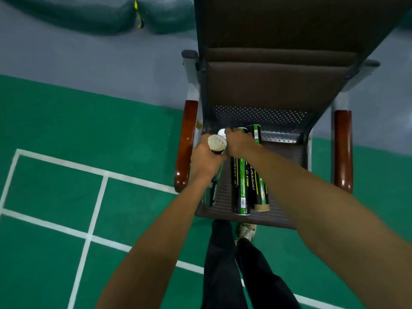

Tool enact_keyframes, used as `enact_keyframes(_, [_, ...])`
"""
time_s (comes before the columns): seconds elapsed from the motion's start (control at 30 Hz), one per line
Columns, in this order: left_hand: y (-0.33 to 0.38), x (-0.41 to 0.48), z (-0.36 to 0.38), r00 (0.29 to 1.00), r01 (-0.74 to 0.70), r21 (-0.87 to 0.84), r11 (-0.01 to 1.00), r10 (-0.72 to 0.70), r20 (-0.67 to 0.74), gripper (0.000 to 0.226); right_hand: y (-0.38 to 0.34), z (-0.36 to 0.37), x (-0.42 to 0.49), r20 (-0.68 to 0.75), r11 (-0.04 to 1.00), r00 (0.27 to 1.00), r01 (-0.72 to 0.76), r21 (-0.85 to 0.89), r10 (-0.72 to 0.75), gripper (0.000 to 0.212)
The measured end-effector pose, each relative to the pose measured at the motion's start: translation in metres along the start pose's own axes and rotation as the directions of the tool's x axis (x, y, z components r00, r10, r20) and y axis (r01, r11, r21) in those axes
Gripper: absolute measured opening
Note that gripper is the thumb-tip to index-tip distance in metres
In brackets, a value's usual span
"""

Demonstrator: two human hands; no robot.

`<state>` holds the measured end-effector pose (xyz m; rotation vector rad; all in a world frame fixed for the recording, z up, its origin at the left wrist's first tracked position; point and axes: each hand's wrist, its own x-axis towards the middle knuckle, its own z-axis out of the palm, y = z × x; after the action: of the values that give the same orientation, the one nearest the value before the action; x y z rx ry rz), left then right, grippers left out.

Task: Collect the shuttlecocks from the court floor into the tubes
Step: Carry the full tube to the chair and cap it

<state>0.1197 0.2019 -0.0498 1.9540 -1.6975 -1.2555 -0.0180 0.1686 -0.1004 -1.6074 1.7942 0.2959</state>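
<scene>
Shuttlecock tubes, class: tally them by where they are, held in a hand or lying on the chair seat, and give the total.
Held tube, in left hand: 1
Lying tubes, on chair seat: 2
Total: 3

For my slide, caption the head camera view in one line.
Left hand grips an open tube over a chair holding two more tubes; right hand at a white cap.

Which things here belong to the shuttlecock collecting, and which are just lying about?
Job: open tube in the left hand grip; right hand beside it; white round piece at its fingers, possibly a cap; left seat tube; right seat tube.
Lying about: chair; wall padding; court lines.
</scene>
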Motion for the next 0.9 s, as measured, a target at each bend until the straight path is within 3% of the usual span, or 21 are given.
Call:
enact_keyframes(0.3, [-0.034, 0.124, 0.03, 0.997, 0.068, -0.036, 0.997, -0.066, 0.042, 0.066, 0.025, 0.05, 0.121, 0.063, 0.996, 0.995, -0.078, 0.038, 0.075, 0.053])
enact_keyframes(0.5, [-0.071, 0.176, 0.044, 0.987, 0.151, -0.148, 0.977, -0.14, 0.081, 0.072, 0.028, 0.092, 0.19, 0.101, 0.992, 0.993, -0.051, -0.119, 0.063, 0.056])
enact_keyframes(0.73, [-0.091, 0.197, 0.067, 0.985, 0.135, -0.176, 0.975, -0.113, 0.13, 0.072, 0.032, 0.136, 0.229, 0.128, 0.962, 0.984, -0.087, -0.261, 0.123, 0.078])
enact_keyframes(0.9, [-0.102, 0.201, 0.068, 0.982, 0.163, -0.156, 0.974, -0.144, 0.126, 0.07, 0.026, 0.143, 0.239, 0.105, 0.982, 0.989, -0.083, -0.167, 0.101, 0.062])
